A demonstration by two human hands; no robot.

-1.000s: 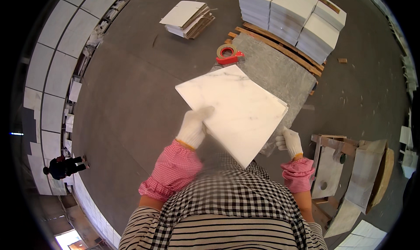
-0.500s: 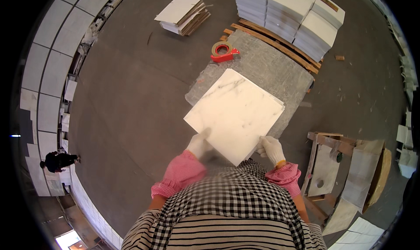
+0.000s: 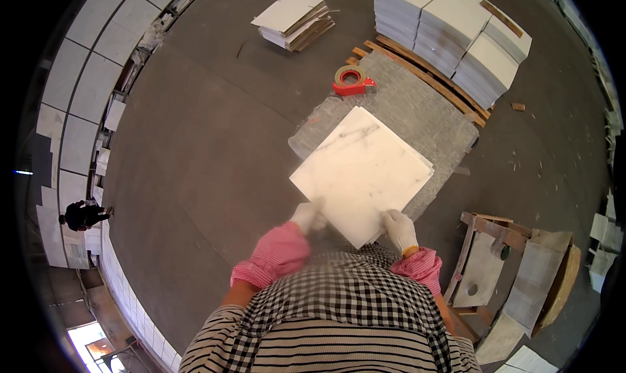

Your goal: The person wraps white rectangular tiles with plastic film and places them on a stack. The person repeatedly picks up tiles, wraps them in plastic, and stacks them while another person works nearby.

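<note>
Below, left hand and right hand apparently pinching white marble tile edges, over grey slab

The tile is white veined stone with a smooth, faintly glossy face. Both hands, left and right, wear white knitted cloth gloves with pink cuffs. At 12 o'clock of the tile, the slab is grey, rough and matt. The tape dispenser is red plastic. The pallet is bare wood.
</note>
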